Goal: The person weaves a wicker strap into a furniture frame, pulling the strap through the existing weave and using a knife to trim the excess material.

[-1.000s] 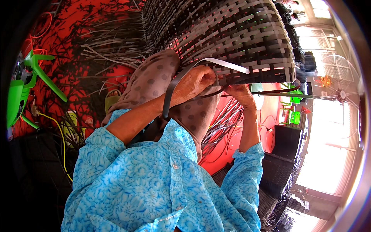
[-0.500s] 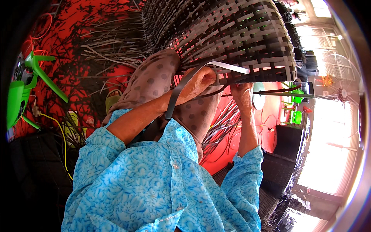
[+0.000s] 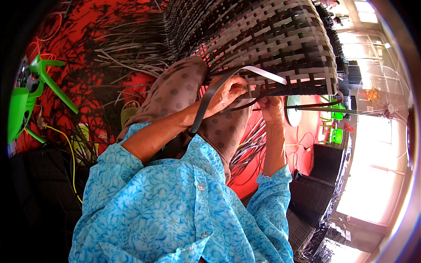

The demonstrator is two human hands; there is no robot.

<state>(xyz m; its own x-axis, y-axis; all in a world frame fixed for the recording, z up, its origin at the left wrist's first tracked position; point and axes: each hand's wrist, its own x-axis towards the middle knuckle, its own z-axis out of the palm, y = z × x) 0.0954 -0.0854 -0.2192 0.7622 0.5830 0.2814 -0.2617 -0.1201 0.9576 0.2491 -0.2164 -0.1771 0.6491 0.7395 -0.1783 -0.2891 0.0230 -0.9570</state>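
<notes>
A large woven panel of black and grey flat strips (image 3: 289, 52) leans over my knees, its lower edge at my hands. My left hand (image 3: 232, 90) is closed at that edge, the fingers pinched on the weave's strips. Over its wrist arches a loose flat strip (image 3: 215, 90), dark at one end and shining where it meets the panel. Just right of it, my right hand (image 3: 272, 108) is closed below the edge, thumb and fingertips on a dark strip (image 3: 247, 105). The strip's hold inside each hand is partly hidden.
Loose strip ends (image 3: 131, 48) fan out from the panel across the red floor (image 3: 87, 17), among dark scraps. Bundled strips (image 3: 252, 140) lie beyond my knee. A green plastic chair (image 3: 19, 109) stands left, with a yellow cord (image 3: 66, 140) near it. Dark woven pieces (image 3: 313, 193) stand right.
My right hand has shifted left toward my left hand, and its fingertips now show below the panel's edge. The left hand and the arched strip have moved only slightly.
</notes>
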